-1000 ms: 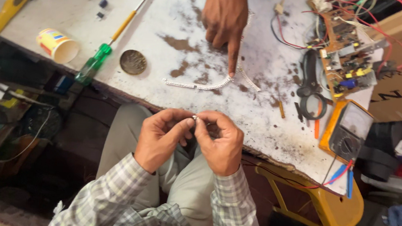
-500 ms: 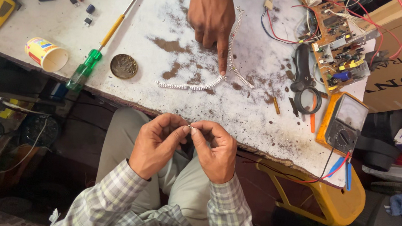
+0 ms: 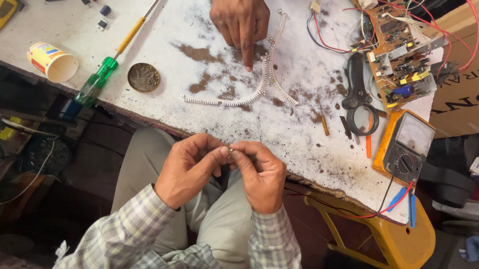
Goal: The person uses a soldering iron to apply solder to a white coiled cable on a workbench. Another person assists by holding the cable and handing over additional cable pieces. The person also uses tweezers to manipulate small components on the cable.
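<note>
My left hand (image 3: pixel 188 169) and my right hand (image 3: pixel 260 174) meet over my lap, below the table's front edge. Their fingertips pinch one tiny metal part (image 3: pixel 230 150) between them; its shape is too small to make out. On the worn white table (image 3: pixel 203 18) lie long strips of small white components (image 3: pixel 241 99), curving and crossing. Another person's hand (image 3: pixel 239 14) reaches in from the far side, index finger pressed down beside the strips.
A circuit board with coloured wires (image 3: pixel 401 50), black scissors (image 3: pixel 358 92) and an orange multimeter (image 3: pixel 405 146) sit at right. A green-handled screwdriver (image 3: pixel 108 64), round tin (image 3: pixel 143 77) and paper cup (image 3: pixel 52 62) lie at left. A yellow stool (image 3: pixel 396 243) stands under the table.
The other person's hand has drawn back slightly toward the far edge, uncovering more of the component strips. My two hands stay together, working the small part.
</note>
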`<state>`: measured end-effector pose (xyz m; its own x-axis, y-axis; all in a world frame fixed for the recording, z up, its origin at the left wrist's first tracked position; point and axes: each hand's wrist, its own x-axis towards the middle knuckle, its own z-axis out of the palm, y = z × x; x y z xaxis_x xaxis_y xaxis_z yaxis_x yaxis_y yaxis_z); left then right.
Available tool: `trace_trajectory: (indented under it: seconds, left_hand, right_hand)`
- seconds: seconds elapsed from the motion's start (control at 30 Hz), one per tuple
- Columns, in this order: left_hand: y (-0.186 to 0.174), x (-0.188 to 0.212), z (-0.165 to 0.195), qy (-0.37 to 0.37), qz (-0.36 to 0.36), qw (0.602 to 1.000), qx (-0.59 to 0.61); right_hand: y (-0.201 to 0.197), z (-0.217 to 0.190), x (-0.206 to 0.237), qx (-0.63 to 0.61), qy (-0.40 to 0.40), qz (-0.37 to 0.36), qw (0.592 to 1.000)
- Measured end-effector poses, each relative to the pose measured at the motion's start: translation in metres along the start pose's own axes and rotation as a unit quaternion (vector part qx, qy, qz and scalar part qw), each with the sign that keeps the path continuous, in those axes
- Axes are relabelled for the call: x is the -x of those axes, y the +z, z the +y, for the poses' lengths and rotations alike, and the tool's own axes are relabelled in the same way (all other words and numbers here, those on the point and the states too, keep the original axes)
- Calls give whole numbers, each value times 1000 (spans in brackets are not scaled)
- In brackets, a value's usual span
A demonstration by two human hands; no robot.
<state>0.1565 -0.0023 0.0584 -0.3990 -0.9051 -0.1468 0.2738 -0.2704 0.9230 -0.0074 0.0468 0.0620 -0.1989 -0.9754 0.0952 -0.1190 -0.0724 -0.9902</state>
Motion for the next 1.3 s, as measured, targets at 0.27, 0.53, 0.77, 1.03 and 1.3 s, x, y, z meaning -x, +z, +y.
trace_trajectory:
  seconds: [0.27, 0.53, 0.77, 1.03, 1.3]
  left_hand:
    - [-25, -25, 32, 287, 176, 735, -589]
    - [-32, -40, 44, 203, 156, 764, -592]
    - [-38, -53, 50, 145, 127, 738, -647]
    - [-44, -60, 48, 175, 131, 722, -657]
    - [-49, -65, 53, 94, 105, 738, -660]
  right_hand:
    - [-55, 2, -45, -207, 89, 88, 970]
    - [-65, 0, -71, 31, 32, 79, 996]
    - [-42, -4, -89, 229, 6, 63, 971]
    - [-24, -10, -116, 341, -83, 32, 936]
    - [-12, -14, -132, 410, -197, 6, 890]
